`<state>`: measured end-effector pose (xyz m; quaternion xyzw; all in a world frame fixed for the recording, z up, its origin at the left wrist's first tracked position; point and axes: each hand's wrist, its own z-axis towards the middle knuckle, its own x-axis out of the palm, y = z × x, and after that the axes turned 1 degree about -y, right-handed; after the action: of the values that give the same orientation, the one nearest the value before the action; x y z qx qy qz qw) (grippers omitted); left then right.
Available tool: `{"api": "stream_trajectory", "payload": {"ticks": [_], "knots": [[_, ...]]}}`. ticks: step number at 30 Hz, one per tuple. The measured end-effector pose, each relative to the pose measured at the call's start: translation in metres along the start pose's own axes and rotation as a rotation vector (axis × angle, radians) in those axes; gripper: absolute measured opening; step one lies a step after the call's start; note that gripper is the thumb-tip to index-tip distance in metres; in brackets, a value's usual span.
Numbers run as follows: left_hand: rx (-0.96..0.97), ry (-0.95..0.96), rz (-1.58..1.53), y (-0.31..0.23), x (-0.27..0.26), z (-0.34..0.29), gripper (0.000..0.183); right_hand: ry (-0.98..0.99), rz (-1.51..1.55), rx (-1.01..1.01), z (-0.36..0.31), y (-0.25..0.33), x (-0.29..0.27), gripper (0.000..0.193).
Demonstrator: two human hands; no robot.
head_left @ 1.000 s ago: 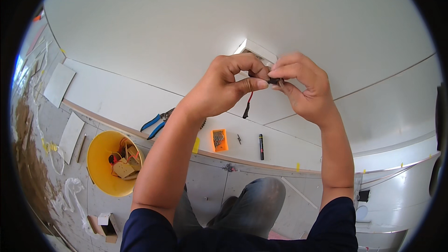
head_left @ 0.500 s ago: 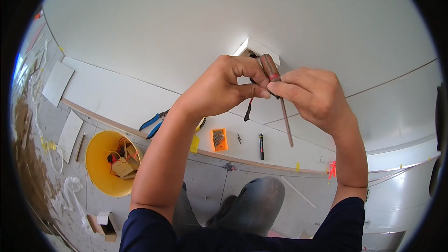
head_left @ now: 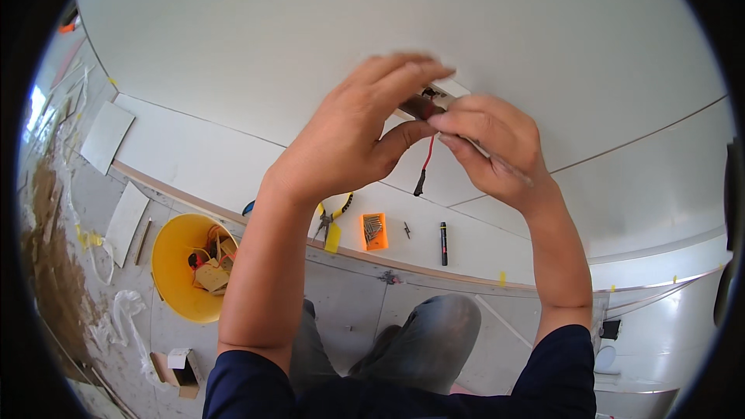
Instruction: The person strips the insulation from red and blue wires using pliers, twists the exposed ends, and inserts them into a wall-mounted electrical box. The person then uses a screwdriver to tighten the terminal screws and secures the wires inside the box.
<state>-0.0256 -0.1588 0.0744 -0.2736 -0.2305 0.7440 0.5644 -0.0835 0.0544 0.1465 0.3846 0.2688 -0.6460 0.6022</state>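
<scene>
My right hand (head_left: 493, 140) is closed around a screwdriver; its brown handle (head_left: 420, 107) points left and its shaft (head_left: 503, 161) runs back across my fingers. My left hand (head_left: 376, 120) is beside the handle, fingers stretched and blurred, with the thumb apart below them. Whether it touches the handle I cannot tell. Just behind both hands, a small white box (head_left: 459, 88) sits on the pale panel, partly hidden, with dark parts inside. Below my hands hangs a red wire (head_left: 429, 154) with a black-wrapped end (head_left: 420, 183).
On the white ledge are yellow-handled pliers (head_left: 326, 219), an orange tray (head_left: 375, 242) of screws, loose screws (head_left: 407, 230) and a black marker (head_left: 444, 244). A blue handle shows behind my left forearm. A yellow bucket (head_left: 172, 275) of scraps stands on the floor at left.
The screwdriver has swung from shaft down to lying across my right hand, its handle pointing left. My left fingers have straightened and lifted. The yellow-handled pliers have come into fuller view.
</scene>
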Motion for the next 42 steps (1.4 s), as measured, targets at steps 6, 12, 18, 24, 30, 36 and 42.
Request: {"api": "stream_trajectory", "payload": {"ticks": [6,12,18,24,30,36,42], "knots": [[-0.154,-0.009,-0.032,-0.008,-0.010,-0.009,0.020,-0.160,0.629,0.473,-0.011,0.002,0.029,0.030],[-0.198,-0.107,-0.009,-0.013,-0.006,-0.030,0.017,-0.035,0.421,0.248,0.004,-0.010,0.035,0.024],[-0.355,-0.155,-0.218,-0.005,0.003,-0.045,0.020,-0.046,0.574,0.355,0.016,-0.013,0.042,0.024],[-0.254,-0.156,-0.284,-0.004,0.016,-0.048,0.026,-0.049,0.624,0.400,0.013,-0.010,0.035,0.022],[-0.130,-0.256,-0.186,-0.012,0.032,-0.043,0.034,-0.098,0.497,0.488,-0.004,0.001,0.028,0.022],[-0.097,-0.261,-0.094,-0.019,0.042,-0.038,0.036,-0.194,0.472,0.480,-0.014,0.041,0.019,0.024],[-0.090,-0.136,-0.196,-0.021,0.039,-0.037,0.025,-0.163,0.575,0.683,-0.021,0.040,0.001,0.019]]}}
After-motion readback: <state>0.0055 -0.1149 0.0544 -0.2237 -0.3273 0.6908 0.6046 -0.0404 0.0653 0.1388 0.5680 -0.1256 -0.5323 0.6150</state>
